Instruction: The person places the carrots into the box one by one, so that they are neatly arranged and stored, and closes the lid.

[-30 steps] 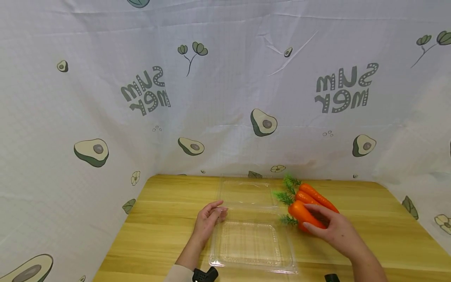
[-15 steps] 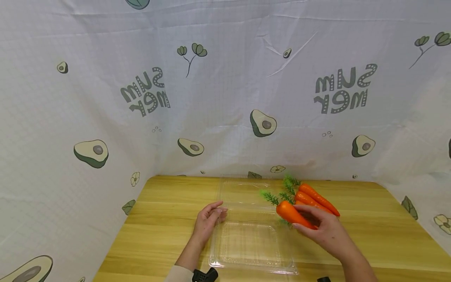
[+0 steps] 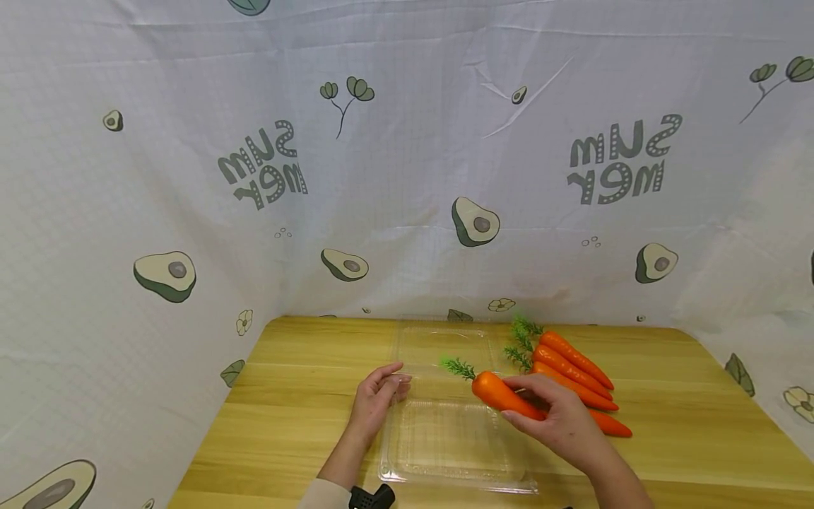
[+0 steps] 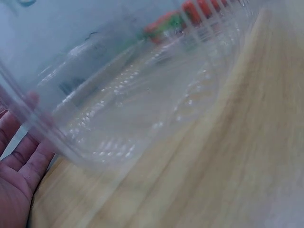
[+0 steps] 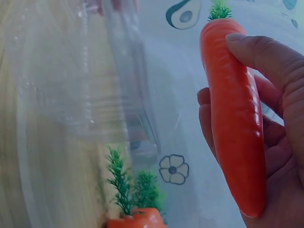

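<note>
While the right hand (image 3: 559, 424) wraps its grip round one carrot (image 3: 502, 394), it hovers over the clear tray's (image 3: 445, 463) right edge, long axis slanting, green top toward the tray's far left. Left hand (image 3: 375, 399), fingers relaxed, touches the tray's left rim. Three carrots (image 3: 575, 375) lie on the worktop (image 3: 299, 396), right of the tray.

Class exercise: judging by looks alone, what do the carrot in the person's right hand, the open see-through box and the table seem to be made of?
Carrot: probably plastic or foam; uniform smooth orange skin, stiff synthetic-looking green tuft. Box: thin clear plastic, glossy; the table shows through it, with moulded ridges. Table: wood or wood-look laminate, pale plank grain; which one is unclear.
</note>
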Demonstrator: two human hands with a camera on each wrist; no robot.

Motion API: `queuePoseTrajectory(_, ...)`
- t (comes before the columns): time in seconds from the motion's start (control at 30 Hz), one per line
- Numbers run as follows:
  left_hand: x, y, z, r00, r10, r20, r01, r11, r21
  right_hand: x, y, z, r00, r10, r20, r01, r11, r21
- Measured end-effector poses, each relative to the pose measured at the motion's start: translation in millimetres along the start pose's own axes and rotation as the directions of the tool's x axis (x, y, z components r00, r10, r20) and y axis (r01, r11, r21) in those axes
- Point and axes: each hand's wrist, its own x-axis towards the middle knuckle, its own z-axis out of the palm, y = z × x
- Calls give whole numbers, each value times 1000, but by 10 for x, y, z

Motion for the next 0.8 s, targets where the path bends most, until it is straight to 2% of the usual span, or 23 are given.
queuePoseTrajectory(0.33, -3, 1, -1, 1000, -2, 0, 2, 1000, -2, 5, -78, 168, 998, 34, 56, -35, 999, 19)
queuePoseTrajectory(0.57, 2, 5, 0, 1000, -14, -7, 14, 1000, 0, 7, -95, 232, 994, -11, 110, 4, 998, 61)
queuePoseTrajectory(0.8, -5, 21, 7, 1000, 2, -11, -1, 999, 32, 10, -117, 282, 984, 31, 176, -43, 997, 66)
